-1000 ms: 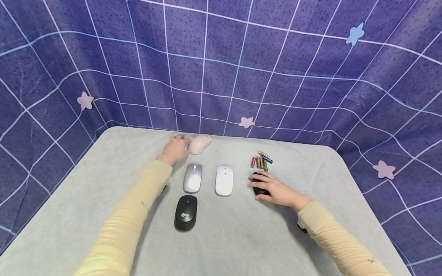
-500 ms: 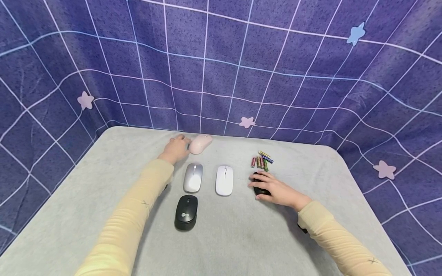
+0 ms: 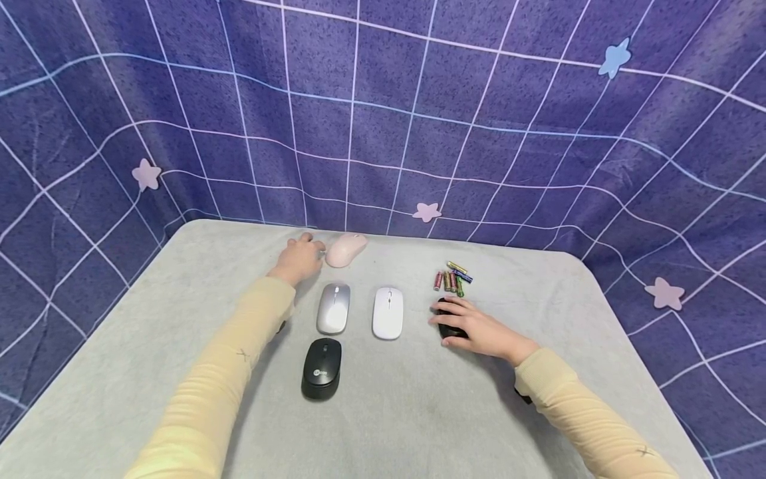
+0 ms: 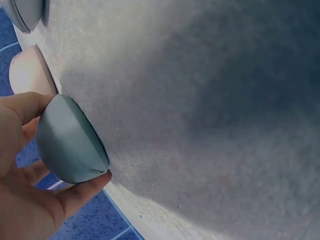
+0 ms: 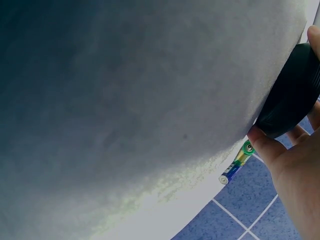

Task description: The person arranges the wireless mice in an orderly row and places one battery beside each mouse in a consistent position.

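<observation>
Gap is widening slightly: left hand is gripping smooth grey-green plastic mouse, spacing it from rounded pink plastic mouse on pale grey tabletop; right hand is holding domed black plastic mouse.

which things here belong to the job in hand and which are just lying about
Likely in the job:
blue-grey mouse, gripped by the left hand
black mouse, gripped by the right hand

Apparently just lying about:
pink mouse
silver mouse
white mouse
lettered black mouse
batteries
</observation>
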Motion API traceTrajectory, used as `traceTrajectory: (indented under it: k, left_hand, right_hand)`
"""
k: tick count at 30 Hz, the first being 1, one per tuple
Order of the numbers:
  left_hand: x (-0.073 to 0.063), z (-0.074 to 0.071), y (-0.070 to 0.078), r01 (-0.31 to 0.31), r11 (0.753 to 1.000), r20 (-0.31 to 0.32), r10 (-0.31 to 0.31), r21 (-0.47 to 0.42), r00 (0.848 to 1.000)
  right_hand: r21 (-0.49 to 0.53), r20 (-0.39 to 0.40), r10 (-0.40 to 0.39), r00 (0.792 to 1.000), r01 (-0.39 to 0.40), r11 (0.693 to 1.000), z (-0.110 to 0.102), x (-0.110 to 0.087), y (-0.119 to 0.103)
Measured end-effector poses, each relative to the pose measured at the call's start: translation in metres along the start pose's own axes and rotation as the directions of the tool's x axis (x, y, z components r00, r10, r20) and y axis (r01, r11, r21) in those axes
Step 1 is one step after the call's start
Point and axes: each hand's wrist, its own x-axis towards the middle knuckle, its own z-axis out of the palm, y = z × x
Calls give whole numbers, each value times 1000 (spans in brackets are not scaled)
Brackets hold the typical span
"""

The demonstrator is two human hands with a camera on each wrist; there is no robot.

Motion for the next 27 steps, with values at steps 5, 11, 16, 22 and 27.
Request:
traceTrajectory:
  k: [5, 11, 16, 22, 27]
  left_hand:
    - [-1, 0, 0, 3, 1000, -6, -3, 3, 1000]
    - [-2, -3, 3, -19, 1000, -25, 19, 7, 999]
    - [-4, -11, 9, -35, 999, -42, 35, 4, 999]
    - [-9, -21, 16, -53, 999, -53, 53, 2, 997]
    - [-15, -28, 24, -59, 998, -60, 58, -15, 997]
  right_hand:
    - [-8, -4, -5, 1000, 5, 1000, 1, 0, 2]
    - [1, 0, 1, 1000, -1, 1000, 1, 0, 1]
    - [3, 7, 11, 1000, -11, 1000, 1, 0, 1]
    - [-4, 12, 11, 1000, -11, 1000, 1, 0, 2]
    - [-3, 6, 1, 1000, -1, 1000, 1, 0, 2]
